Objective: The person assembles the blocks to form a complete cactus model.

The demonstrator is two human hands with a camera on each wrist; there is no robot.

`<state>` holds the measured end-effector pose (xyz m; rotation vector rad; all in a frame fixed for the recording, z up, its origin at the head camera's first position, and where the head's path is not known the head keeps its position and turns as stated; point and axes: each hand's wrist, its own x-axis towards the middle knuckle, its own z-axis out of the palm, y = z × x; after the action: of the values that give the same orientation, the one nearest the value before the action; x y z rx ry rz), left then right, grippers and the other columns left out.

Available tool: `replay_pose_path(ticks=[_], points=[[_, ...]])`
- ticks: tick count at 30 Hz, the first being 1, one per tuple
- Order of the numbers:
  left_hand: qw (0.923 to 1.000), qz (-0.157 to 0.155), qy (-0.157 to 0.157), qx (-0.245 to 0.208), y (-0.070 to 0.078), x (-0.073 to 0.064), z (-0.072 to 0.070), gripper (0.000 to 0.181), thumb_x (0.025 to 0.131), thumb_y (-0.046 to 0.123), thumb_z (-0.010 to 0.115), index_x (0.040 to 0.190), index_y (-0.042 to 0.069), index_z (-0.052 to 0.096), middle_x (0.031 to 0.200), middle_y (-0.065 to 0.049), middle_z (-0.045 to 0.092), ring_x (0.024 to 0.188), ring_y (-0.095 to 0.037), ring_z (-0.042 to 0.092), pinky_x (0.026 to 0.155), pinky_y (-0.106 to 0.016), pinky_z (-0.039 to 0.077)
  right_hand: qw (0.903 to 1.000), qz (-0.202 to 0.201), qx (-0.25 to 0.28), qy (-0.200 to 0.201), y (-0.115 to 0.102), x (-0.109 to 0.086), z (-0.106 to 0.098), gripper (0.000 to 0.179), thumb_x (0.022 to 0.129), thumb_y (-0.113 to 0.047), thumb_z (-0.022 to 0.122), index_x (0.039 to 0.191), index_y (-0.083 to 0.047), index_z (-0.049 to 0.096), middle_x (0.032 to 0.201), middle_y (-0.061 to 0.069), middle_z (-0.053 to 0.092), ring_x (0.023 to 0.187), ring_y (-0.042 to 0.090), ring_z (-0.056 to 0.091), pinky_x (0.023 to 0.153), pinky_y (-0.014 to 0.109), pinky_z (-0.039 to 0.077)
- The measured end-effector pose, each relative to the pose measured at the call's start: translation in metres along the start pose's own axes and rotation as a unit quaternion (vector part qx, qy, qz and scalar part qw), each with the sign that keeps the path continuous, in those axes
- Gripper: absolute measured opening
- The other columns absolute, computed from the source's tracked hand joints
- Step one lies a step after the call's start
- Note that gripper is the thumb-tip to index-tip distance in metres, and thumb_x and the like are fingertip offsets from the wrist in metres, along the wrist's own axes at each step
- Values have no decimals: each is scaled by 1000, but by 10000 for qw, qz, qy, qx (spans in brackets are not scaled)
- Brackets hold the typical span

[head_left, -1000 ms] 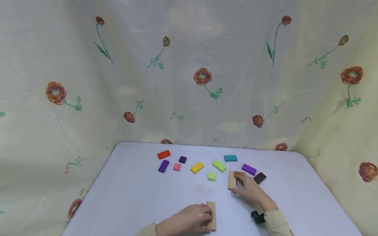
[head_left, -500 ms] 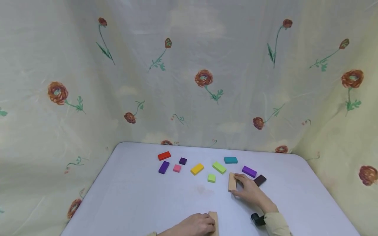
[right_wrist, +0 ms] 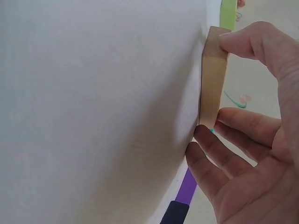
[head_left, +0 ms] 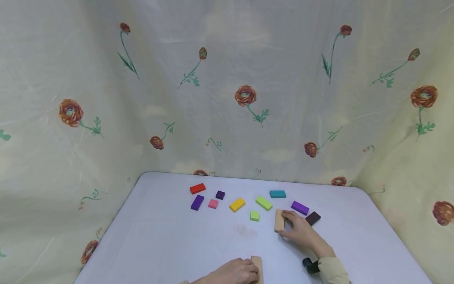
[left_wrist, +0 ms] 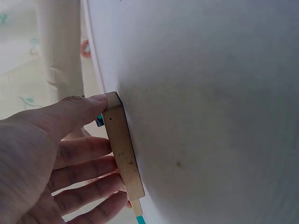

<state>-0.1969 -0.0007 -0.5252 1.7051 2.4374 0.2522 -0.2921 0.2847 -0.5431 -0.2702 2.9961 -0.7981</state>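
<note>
Bare wood is in both hands on my feed: the right hand (head_left: pixel 300 232) pinches the right block (head_left: pixel 279 221), thumb at one end and fingertips by the other, its remaining fingers spread. The left hand (head_left: pixel 235 272) grips the left block (left_wrist: pixel 124 154), thumb on one end and fingers along its long side. I have the right block on the table (head_left: pixel 170 240), near the pieces; the left one lies nearer the person, partly cut off in the head view.

My reading is that picking out the two plain blocks is done, and placing and letting go are left. They sit well apart, joined to nothing.

Further out, I count ten coloured pieces, none held: dark block (head_left: pixel 313 218) just past the right hand, purple block (head_left: pixel 300 208), teal block (head_left: pixel 278 194), lime block (head_left: pixel 264 203), green cube (head_left: pixel 254 215), yellow block (head_left: pixel 237 204), pink block (head_left: pixel 213 203), plum cube (head_left: pixel 220 195), violet block (head_left: pixel 197 202) and red block (head_left: pixel 197 188). All lie loose and unstacked. I see no container; the pieces rest straight on the tabletop.
</note>
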Motion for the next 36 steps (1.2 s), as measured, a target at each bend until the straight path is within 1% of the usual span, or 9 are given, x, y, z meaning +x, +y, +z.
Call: replay_pose_path(ticks=[4, 9, 12, 18, 24, 28, 33, 36], points=[[9999, 25, 44, 107, 0, 1, 0, 32, 96, 38, 57, 117, 17, 67, 109, 10, 66, 100, 5, 57, 78, -6, 41, 10000, 25, 52, -19, -2, -1, -1, 76, 77, -32, 79, 137, 4, 49, 143, 18, 47, 134, 39, 41, 109, 52, 35], [9997, 51, 75, 222, 1, 2, 1, 31, 95, 38, 58, 116, 17, 68, 109, 10, 67, 100, 5, 57, 77, -5, 41, 9999, 14, -136, -16, -2, -2, 0, 75, 78, -34, 78, 136, 4, 50, 142, 19, 49, 133, 38, 44, 108, 52, 36], [9997, 75, 81, 228, 1, 2, 1, 31, 95, 38, 58, 116, 17, 68, 109, 10, 67, 99, 5, 57, 77, -5, 41, 9997, -16, -235, -18, -1, -2, 0, 75, 78, -36, 78, 136, 3, 51, 141, 19, 49, 132, 38, 44, 107, 52, 37], [10000, 25, 14, 67, 1, 2, 0, 30, 94, 36, 60, 116, 17, 68, 110, 10, 67, 98, 5, 56, 75, -5, 40, 9993, -162, -320, -40, -3, -5, 2, 73, 78, -41, 77, 135, -2, 53, 141, 15, 49, 132, 37, 45, 107, 52, 37], [9998, 24, 145, 167, 0, 3, -1, 27, 93, 34, 63, 113, 17, 70, 109, 10, 67, 94, 5, 56, 73, -4, 40, 9990, -244, -360, -115, -12, -5, 4, 73, 77, -43, 77, 135, -3, 54, 142, 14, 49, 132, 35, 45, 107, 52, 37], [9999, -32, 75, 136, 0, 3, -3, 29, 92, 36, 64, 114, 17, 70, 109, 10, 67, 94, 5, 56, 73, -4, 40, 9988, -319, -319, -167, -18, -4, 8, 73, 77, -41, 78, 135, -5, 54, 142, 12, 50, 132, 34, 46, 107, 51, 38], [9999, -8, 15, 165, 0, 4, -4, 30, 92, 36, 64, 114, 17, 70, 109, 10, 67, 93, 4, 56, 72, -4, 40, 9987, -401, -240, -224, -26, -4, 12, 71, 76, -38, 79, 135, -6, 55, 141, 12, 51, 130, 34, 48, 106, 52, 39], [10000, -20, -65, 15, 0, 4, -3, 31, 92, 37, 63, 114, 17, 69, 108, 10, 67, 92, 5, 56, 72, -4, 41, 9984, -476, -188, -248, -30, -4, 15, 71, 76, -37, 79, 134, -5, 55, 140, 13, 52, 129, 35, 48, 105, 52, 40]])
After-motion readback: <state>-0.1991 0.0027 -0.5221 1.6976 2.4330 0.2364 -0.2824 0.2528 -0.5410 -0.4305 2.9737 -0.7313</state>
